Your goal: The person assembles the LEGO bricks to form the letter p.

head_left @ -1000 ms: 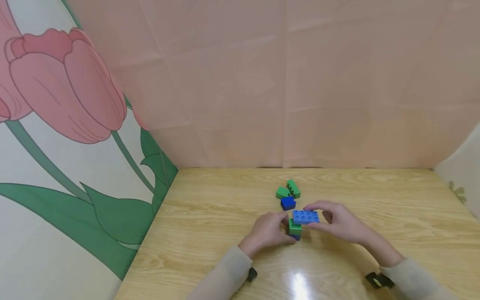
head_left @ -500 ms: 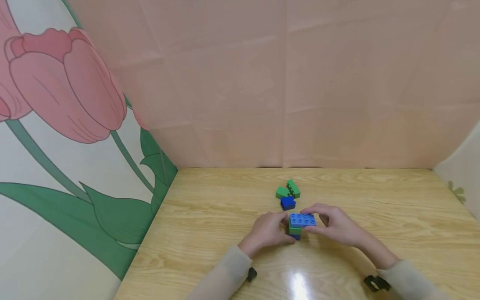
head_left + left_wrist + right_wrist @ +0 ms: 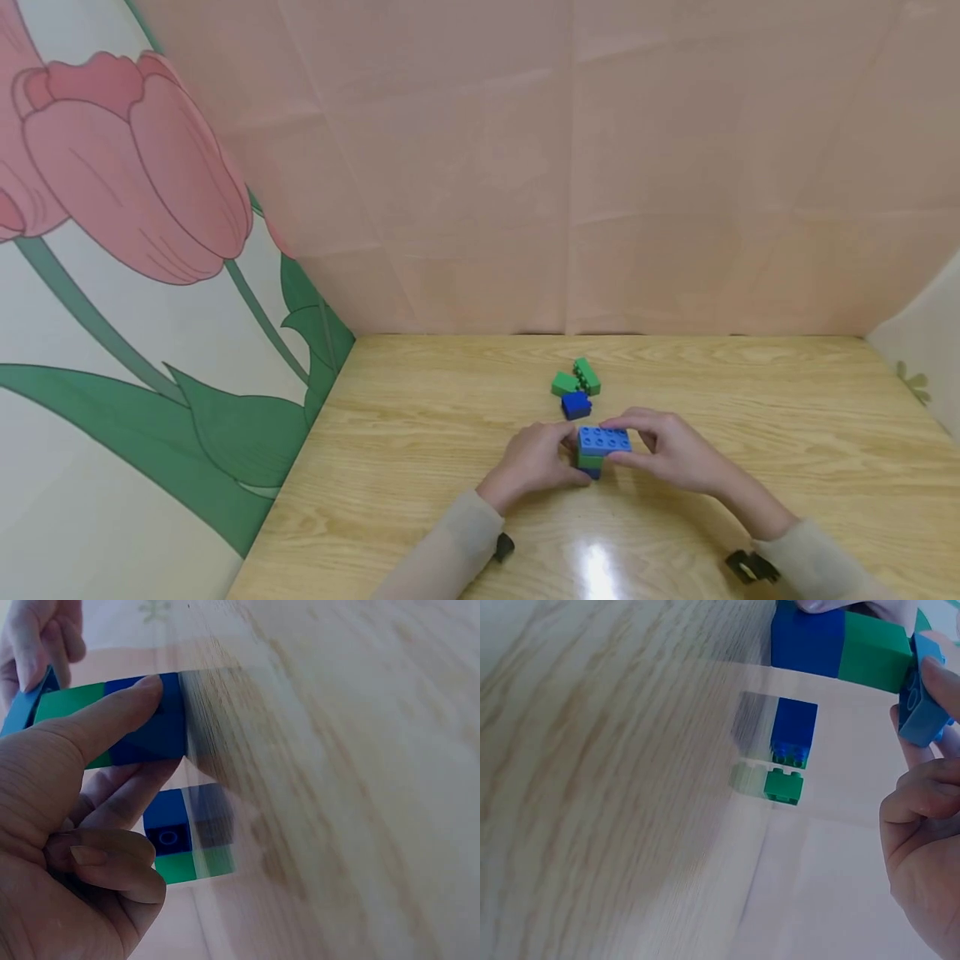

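In the head view a small stack stands on the table: a dark blue toy building brick point(image 3: 154, 739) at the bottom and a green brick point(image 3: 590, 461) on it. A flat light blue brick point(image 3: 604, 440) with two rows of studs lies across the top, overhanging to the right. The right wrist view shows it slightly tilted against the green one. My left hand point(image 3: 532, 460) grips the stack low down, its thumb on the dark blue brick. The overhanging end of the light blue brick is pinched between thumb and finger of my right hand point(image 3: 673, 452).
Behind the stack lie another dark blue brick point(image 3: 576, 406) and two green bricks, one short point(image 3: 564, 384) and one longer point(image 3: 587, 377). A pink cloth point(image 3: 465, 208) hangs at the back edge of the wooden table point(image 3: 420, 400). A tulip-printed panel point(image 3: 112, 183) borders the left side.
My right hand has moved the light blue brick a little left and down onto the green brick. My left hand has stayed at the stack. Between the last two head frames hardly anything differs.
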`<state>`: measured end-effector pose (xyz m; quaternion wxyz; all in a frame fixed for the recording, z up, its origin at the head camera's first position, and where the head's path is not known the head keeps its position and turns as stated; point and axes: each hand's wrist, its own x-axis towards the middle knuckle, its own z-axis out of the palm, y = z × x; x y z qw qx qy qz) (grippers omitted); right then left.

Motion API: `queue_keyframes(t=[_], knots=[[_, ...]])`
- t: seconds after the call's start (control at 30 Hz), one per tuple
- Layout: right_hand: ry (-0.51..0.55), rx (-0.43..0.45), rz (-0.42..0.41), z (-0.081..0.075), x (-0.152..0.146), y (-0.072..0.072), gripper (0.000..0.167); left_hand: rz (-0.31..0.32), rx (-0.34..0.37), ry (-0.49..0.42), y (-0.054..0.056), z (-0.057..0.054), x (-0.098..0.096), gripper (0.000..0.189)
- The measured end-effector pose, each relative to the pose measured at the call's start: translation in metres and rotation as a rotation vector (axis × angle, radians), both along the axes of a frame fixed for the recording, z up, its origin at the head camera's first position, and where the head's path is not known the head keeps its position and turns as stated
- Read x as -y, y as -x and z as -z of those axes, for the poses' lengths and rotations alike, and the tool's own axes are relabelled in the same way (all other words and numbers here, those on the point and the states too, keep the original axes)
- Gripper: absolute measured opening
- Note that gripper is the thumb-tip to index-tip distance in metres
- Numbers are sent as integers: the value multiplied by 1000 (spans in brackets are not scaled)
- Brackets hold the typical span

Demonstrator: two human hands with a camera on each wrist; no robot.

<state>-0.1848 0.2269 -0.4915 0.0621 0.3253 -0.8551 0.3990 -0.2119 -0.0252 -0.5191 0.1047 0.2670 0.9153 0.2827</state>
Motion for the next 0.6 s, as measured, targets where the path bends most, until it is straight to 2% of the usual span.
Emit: queue_keyframes(t=[0.3,0.6], knots=[[-24,-45,9,-3,2,-3,40,0,1,1,0,1,0,40],[-76,-143,41,-9,8,-7,40,4,-12,4,1,1,0,42]])
